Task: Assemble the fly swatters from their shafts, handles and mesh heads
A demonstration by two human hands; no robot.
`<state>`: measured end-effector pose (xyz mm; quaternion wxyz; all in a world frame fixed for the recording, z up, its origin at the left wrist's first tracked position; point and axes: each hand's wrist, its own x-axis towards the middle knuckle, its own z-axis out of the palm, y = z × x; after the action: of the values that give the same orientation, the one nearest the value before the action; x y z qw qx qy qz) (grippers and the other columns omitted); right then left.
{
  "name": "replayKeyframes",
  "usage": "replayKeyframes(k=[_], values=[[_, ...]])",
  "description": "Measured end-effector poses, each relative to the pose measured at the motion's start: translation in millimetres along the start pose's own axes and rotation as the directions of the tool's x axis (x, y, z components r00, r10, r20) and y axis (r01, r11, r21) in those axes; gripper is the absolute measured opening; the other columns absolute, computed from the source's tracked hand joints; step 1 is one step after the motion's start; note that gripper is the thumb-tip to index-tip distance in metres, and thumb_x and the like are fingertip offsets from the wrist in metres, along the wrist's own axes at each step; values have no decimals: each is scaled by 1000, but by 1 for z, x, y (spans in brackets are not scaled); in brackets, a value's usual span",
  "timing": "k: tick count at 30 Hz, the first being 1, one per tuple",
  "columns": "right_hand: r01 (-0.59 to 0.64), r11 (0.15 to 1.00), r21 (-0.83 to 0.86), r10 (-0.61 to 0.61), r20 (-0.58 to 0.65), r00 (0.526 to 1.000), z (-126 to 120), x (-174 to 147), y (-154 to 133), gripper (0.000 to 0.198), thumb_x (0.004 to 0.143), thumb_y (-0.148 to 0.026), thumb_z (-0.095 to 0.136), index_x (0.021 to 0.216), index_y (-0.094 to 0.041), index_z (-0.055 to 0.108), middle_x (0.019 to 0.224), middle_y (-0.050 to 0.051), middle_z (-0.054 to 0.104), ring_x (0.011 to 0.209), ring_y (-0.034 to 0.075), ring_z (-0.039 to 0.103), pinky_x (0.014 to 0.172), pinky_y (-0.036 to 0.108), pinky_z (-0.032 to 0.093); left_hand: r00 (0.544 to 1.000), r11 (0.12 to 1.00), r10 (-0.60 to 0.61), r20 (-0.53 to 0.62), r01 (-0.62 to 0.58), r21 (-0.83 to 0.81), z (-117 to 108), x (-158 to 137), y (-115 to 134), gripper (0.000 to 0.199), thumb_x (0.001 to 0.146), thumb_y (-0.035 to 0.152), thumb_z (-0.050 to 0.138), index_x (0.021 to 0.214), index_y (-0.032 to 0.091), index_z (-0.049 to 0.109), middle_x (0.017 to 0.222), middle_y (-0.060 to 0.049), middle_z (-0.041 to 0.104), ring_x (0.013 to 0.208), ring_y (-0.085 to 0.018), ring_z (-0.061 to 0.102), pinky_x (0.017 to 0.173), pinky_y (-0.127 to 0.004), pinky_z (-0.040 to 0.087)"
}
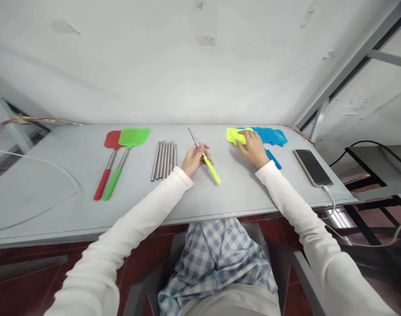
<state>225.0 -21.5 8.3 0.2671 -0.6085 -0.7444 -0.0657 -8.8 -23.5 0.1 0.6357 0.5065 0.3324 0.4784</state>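
My left hand (pixel 196 159) is closed around a fly swatter handle (pixel 213 170) with a yellow grip and a slim metal rod, held at a slant over the table. At the back of the table my right hand (pixel 252 147) reaches onto the yellow fly swatter heads (pixel 232 135), its thumb and fingers apart. Blue swatter heads (pixel 275 136) lie just right of them. Blue grips (pixel 273 159) rest beside my right wrist, partly hidden by it. Several bare metal rods (pixel 164 160) lie side by side left of my left hand.
Two whole fly swatters, one red (pixel 103 180) and one green (pixel 114 180), lie at the left. A phone (pixel 313 167) with a white cable sits at the right end of the table (pixel 200 204). A pale wall (pixel 174 79) stands behind. Another thin cable (pixel 64 169) crosses the left side.
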Motion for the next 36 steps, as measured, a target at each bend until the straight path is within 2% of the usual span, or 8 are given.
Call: replayKeyframes(k=[6, 14, 16, 21, 23, 25, 29, 36], values=[[-112, 960, -258, 157, 163, 974, 18, -1, 32, 61, 86, -47, 52, 130, -6, 48, 127, 25, 56, 114, 38, 50, 92, 48, 36, 999, 999, -52, -18, 52, 14, -4, -3, 19, 55, 84, 74, 35, 99, 25, 53, 45, 11, 23, 32, -5, 26, 36, -18, 23], [-49, 980, -192, 31, -95, 995, 0, 3, 29, 31, 92, -37, 41, 100, -17, 63, 83, 14, 68, 86, 29, 56, 89, 48, 32, 996, 958, 81, -21, -72, 276, -11, -9, 43, 65, 84, 76, 28, 123, 30, 53, 50, 8, 27, 35, -8, 24, 39, -21, 24], [-85, 988, -130, 58, -200, 978, -8, 3, 23, 33, 94, -35, 36, 97, -18, 64, 82, 13, 67, 88, 29, 55, 88, 48, 32, 982, 857, 188, 15, -171, 485, -14, -10, 43, 58, 87, 70, 34, 120, 29, 57, 52, 7, 33, 39, -9, 30, 43, -22, 27], [-190, 948, 255, 273, -347, 897, -17, 5, 6, 40, 91, -51, 40, 83, -20, 64, 91, 12, 64, 93, 27, 54, 86, 45, 39, 941, 374, 309, 135, -251, 893, -19, -13, 33, 37, 90, 46, 48, 116, 25, 62, 73, 0, 62, 66, -15, 56, 59, -24, 34], [-209, 802, 560, 396, -236, 887, -15, 6, 2, 40, 87, -57, 46, 83, -21, 65, 90, 8, 64, 89, 24, 56, 82, 41, 43, 935, 264, 292, 199, -279, 923, -19, -13, 27, 34, 90, 41, 47, 116, 24, 63, 85, -2, 67, 75, -17, 60, 61, -24, 35], [-244, 518, 820, 455, -22, 890, -11, 6, -1, 37, 81, -58, 56, 90, -23, 66, 92, 4, 66, 85, 19, 58, 75, 34, 47, 924, 195, 281, 259, -319, 927, -18, -13, 23, 36, 92, 40, 44, 118, 26, 64, 96, -4, 69, 82, -19, 62, 61, -25, 35], [-350, 42, 936, 396, 306, 866, -8, 4, -7, 34, 68, -48, 75, 92, -26, 67, 100, -1, 69, 88, 14, 63, 78, 26, 52, 925, 75, 252, 283, -310, 948, -15, -13, 15, 42, 94, 47, 40, 127, 33, 61, 93, -7, 67, 76, -19, 62, 56, -26, 33], [-345, -145, 927, 331, 374, 866, -8, 0, -22, 48, 59, -30, 83, 104, -29, 65, 105, -3, 70, 103, 16, 64, 97, 31, 53, 925, 95, 300, 234, -274, 957, -15, -13, 7, 42, 95, 48, 39, 131, 37, 57, 89, -6, 68, 72, -18, 60, 53, -26, 29]])
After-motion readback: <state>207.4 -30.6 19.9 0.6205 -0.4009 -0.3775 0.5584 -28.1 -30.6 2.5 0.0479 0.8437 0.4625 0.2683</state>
